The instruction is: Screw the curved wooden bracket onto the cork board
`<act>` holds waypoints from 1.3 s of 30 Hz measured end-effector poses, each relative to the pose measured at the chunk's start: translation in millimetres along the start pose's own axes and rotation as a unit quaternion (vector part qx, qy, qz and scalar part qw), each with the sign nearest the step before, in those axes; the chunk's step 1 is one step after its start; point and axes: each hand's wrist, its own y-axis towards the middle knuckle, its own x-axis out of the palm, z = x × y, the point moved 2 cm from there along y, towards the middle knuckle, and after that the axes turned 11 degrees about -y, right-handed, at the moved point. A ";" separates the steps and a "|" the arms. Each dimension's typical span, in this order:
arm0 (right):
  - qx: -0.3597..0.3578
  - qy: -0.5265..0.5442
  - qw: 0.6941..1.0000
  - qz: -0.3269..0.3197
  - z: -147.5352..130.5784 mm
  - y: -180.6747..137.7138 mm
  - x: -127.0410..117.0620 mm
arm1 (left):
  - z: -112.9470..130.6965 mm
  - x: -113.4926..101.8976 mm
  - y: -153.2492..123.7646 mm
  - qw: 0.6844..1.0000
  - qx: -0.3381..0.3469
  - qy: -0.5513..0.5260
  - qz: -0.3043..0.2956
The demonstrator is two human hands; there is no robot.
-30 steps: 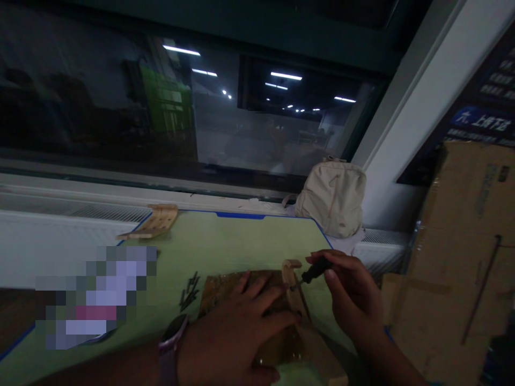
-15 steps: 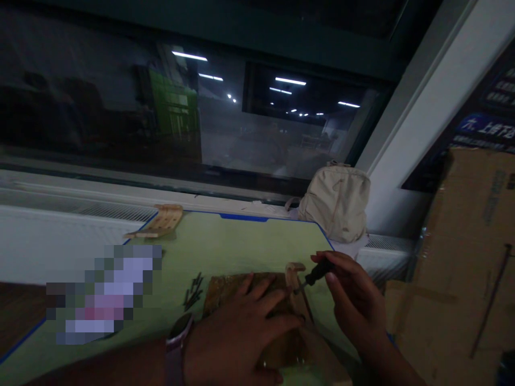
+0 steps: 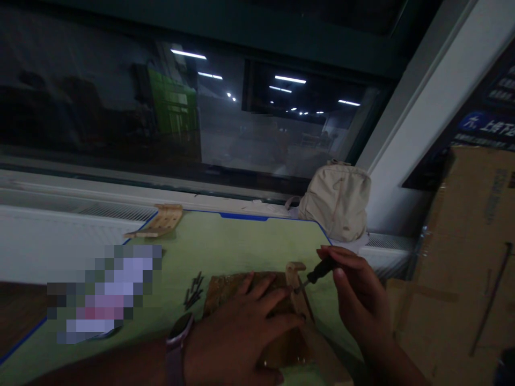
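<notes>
My left hand (image 3: 245, 327), with a watch (image 3: 179, 335) on its wrist, lies flat with fingers spread over a brown board wrapped in shiny tape (image 3: 219, 289). Its fingertips reach a curved wooden piece (image 3: 295, 295) that runs along the board's right side. In my right hand (image 3: 358, 284) is a screwdriver with a black handle (image 3: 322, 268), gripped between thumb and fingers. The shaft slants down left, its tip at the wooden piece near my left index finger. Whether a screw sits under the tip is too dark to tell. Several dark screws (image 3: 194, 292) lie left of the board.
On the pale green table (image 3: 241, 236), a wooden slatted piece (image 3: 163, 220) rests at the far left corner, with a blurred-out object (image 3: 112, 295) nearer me. A beige backpack (image 3: 338, 201) leans at the window behind. Large cardboard (image 3: 470, 257) stands on the right.
My right hand and the screwdriver have shifted slightly to the right, the fingers changing position on the handle. My left hand stays on the board.
</notes>
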 end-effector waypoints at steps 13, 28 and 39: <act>0.000 -0.014 1.000 0.027 -1.2 4.6 -1.7 | 6.5 -4.5 2.6 1.000 -0.024 -0.002 -0.018; -0.049 -0.024 0.998 -0.030 -4.7 4.2 1.1 | 9.2 -6.8 1.6 0.999 -0.022 -0.038 -0.027; -0.082 -0.037 0.996 -0.026 0.2 -1.9 1.6 | 2.5 1.0 0.8 0.999 -0.025 -0.044 -0.021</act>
